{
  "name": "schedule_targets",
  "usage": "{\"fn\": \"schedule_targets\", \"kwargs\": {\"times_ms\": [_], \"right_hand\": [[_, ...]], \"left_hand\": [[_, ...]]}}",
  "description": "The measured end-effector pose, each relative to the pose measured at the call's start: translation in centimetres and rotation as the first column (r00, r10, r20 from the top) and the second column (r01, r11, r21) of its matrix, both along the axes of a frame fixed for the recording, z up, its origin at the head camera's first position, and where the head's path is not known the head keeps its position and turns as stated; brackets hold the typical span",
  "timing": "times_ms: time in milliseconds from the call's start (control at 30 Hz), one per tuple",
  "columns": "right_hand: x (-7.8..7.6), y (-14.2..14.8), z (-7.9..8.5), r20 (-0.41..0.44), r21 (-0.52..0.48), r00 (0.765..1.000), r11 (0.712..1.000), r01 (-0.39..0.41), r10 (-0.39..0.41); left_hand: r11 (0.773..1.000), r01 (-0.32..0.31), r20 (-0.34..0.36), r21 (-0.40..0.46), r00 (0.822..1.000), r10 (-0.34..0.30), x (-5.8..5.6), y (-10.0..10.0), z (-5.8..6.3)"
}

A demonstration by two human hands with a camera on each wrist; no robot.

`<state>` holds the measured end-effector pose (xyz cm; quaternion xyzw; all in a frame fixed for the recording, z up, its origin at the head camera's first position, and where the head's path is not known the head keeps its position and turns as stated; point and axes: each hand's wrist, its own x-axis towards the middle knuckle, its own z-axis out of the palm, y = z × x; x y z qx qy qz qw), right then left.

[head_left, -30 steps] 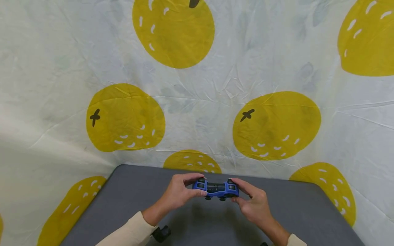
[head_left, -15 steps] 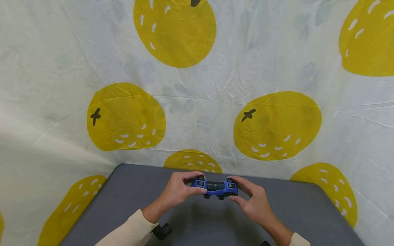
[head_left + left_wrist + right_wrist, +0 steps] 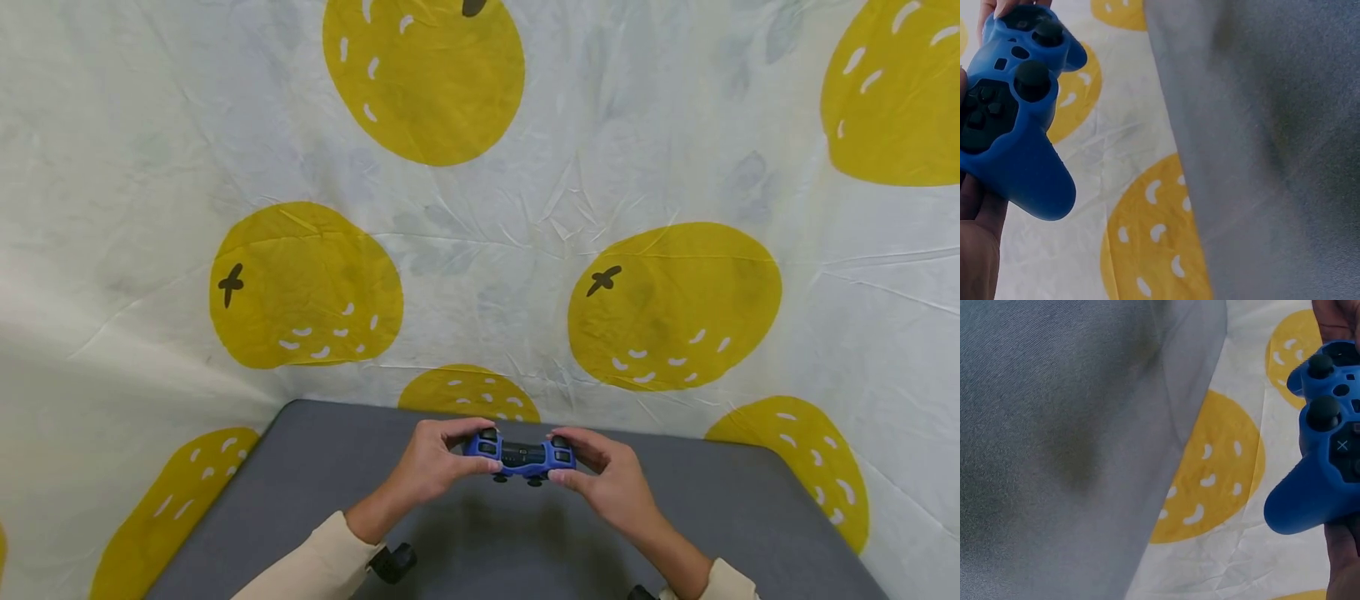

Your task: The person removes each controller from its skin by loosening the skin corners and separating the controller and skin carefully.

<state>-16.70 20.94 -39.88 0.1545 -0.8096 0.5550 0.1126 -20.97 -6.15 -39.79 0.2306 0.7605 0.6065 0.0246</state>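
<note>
A blue game controller with black sticks and buttons is held up above the grey table, its shoulder buttons facing the head camera. At its left end, my left hand pinches it between thumb and fingers. My right hand grips the other end, thumb below and fingers on top. In the left wrist view the controller shows its direction pad and both sticks. The right wrist view has the controller at the right edge, partly cut off, with a cross-marked button showing.
The grey table spreads beneath the hands. Behind and beside it hangs a white cloth printed with large yellow fruit. A black strap mount sits at the left wrist.
The controller has shifted slightly to the left. My right hand has moved left with it, its thumb and fingers now further over the controller's right end. My left hand has barely moved.
</note>
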Motion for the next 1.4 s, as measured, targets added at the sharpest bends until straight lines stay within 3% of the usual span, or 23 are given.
{"fn": "schedule_targets", "kwargs": {"times_ms": [433,667,800,933,1000,1133,1233,1400], "right_hand": [[0.6,-0.3,-0.5,-0.107,-0.019,0.992,0.997,0.07,-0.072],[0.6,-0.2,-1.0,-0.189,-0.026,0.978,0.996,0.086,-0.089],[0.5,-0.3,-1.4,-0.31,-0.028,0.945,0.995,0.096,-0.1],[0.5,-0.5,-1.7,-0.441,-0.026,0.889,0.992,0.125,-0.124],[0.5,-0.6,-1.8,-0.489,-0.018,0.862,0.99,0.141,-0.131],[0.3,-0.6,-2.0,-0.571,0.023,0.813,0.988,0.155,-0.115],[0.2,-0.4,-2.1,-0.585,0.047,0.806,0.988,0.15,-0.094],[0.1,-0.2,-2.3,-0.575,0.09,0.816,0.986,0.138,-0.062]], "left_hand": [[0.998,0.017,-0.163,-0.054,0.986,-0.026,0.3,0.1,0.1],[0.995,0.016,-0.311,-0.098,0.949,-0.046,0.5,0.0,0.0],[0.99,0.019,-0.428,-0.141,0.9,-0.078,0.4,0.0,-0.2],[0.983,-0.007,-0.557,-0.185,0.824,-0.099,0.2,0.0,-0.5],[0.98,-0.03,-0.593,-0.197,0.8,-0.095,0.2,0.0,-0.6],[0.976,-0.067,-0.637,-0.207,0.767,-0.082,0.2,0.1,-0.7],[0.977,-0.083,-0.666,-0.195,0.742,-0.07,0.2,0.1,-0.9],[0.979,-0.115,-0.713,-0.168,0.7,-0.04,0.2,0.2,-1.2]]}}
